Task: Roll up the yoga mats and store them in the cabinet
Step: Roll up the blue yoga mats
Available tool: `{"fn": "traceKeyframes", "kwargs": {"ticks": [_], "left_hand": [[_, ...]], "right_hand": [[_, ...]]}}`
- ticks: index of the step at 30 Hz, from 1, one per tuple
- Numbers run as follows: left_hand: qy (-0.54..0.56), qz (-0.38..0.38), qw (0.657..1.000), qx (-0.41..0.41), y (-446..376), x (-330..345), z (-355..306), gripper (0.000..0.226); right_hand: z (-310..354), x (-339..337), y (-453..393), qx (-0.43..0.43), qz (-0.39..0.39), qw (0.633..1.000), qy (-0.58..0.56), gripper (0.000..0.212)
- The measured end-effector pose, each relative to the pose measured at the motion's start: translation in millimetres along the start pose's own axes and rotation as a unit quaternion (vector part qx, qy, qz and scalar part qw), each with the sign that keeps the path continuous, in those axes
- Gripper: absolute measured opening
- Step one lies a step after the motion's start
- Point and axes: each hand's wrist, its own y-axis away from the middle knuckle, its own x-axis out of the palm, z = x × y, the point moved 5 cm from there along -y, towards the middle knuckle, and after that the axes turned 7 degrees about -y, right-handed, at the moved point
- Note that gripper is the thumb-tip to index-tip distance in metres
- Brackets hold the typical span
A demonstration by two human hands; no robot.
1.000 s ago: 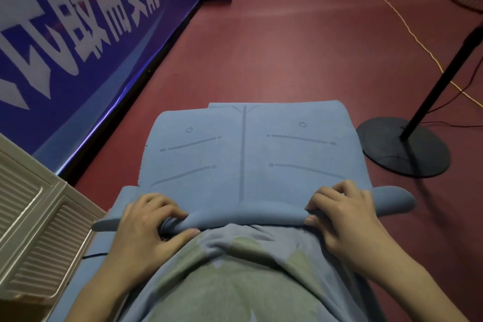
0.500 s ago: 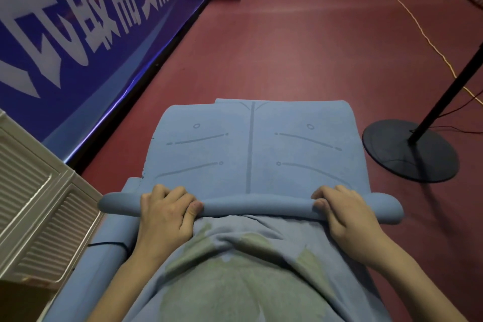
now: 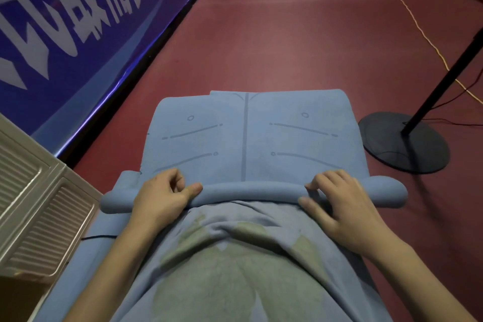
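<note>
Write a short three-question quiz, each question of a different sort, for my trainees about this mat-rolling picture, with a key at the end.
1. True or false: the blue foam yoga mat is already fully rolled.
2. Which lies right of the mat? A) round black fan-stand base B) beige louvred cabinet door C) blue banner with white lettering
3. Fill in: the left hand and right hand both rest on the mat's rolled ____ edge.

Key: 1 false, since only a thin roll is formed and much of the mat lies flat; 2 A; 3 near.
</note>
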Motion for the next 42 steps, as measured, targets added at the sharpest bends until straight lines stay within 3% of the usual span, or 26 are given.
{"fn": "traceKeyframes", "kwargs": {"ticks": [6, 9, 13, 17, 21, 29, 36, 42], "left_hand": [[-0.072, -0.022, 0.997, 0.013, -7, -1, -3, 0.046], [-0.11, -0.069, 0.99, 0.058, -10, -6, -16, 0.038], [-0.089, -0.059, 0.986, 0.129, -5, 0, -22, 0.026], [-0.078, -0.077, 0.978, 0.176, 4, -7, -18, 0.043], [-0.148, -0.091, 0.961, 0.217, 13, -10, -27, 0.06], [-0.177, -0.076, 0.949, 0.249, 8, 9, -28, 0.044], [-0.187, -0.001, 0.959, 0.215, -24, 18, -34, 0.057], [-0.129, 0.022, 0.979, 0.153, -26, 13, -33, 0.061]], "right_hand": [[8, -3, -3, 0.008, -0.044, 0.995, 0.09, 0.038], [11, -2, -6, 0.01, -0.046, 0.992, 0.115, 0.033], [16, 1, -8, 0.011, -0.045, 0.989, 0.139, 0.035], [13, 5, -9, 0.022, -0.048, 0.99, 0.132, 0.031], [10, 9, -11, 0.024, -0.056, 0.99, 0.125, 0.023], [7, 15, -12, 0.041, -0.074, 0.991, 0.108, 0.024], [-5, 15, -15, 0.086, -0.083, 0.991, 0.053, 0.035], [-5, 11, -16, 0.054, -0.018, 0.997, 0.057, 0.031]]}}
